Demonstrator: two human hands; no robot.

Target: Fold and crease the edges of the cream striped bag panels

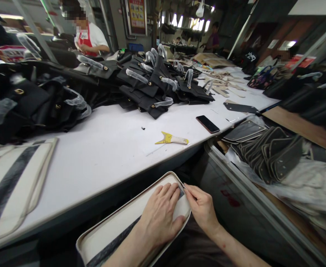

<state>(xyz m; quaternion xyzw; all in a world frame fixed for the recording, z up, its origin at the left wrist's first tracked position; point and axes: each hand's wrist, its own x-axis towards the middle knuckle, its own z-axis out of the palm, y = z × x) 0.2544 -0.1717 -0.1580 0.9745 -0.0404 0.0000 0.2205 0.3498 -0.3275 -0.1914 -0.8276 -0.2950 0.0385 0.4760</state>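
A cream bag panel (115,226) with a raised rim and a dark stripe lies tilted in front of me, below the table's front edge. My left hand (163,207) rests flat on its inner face, fingers stretched toward the far right corner. At that corner, my right hand (200,205) pinches the rim between thumb and fingers. Whether a small tool or a strip is also in that pinch is too small to make out. On the table at the left are similar cream panels (37,178) with a dark stripe, stacked.
The white table (96,159) holds a yellow pronged tool (171,139), a phone (207,124) and piled black bags (152,81) with wrapped handles. To the right stands a bin (252,196) of dark plates (271,148). A person in a red apron (89,39) works across the table.
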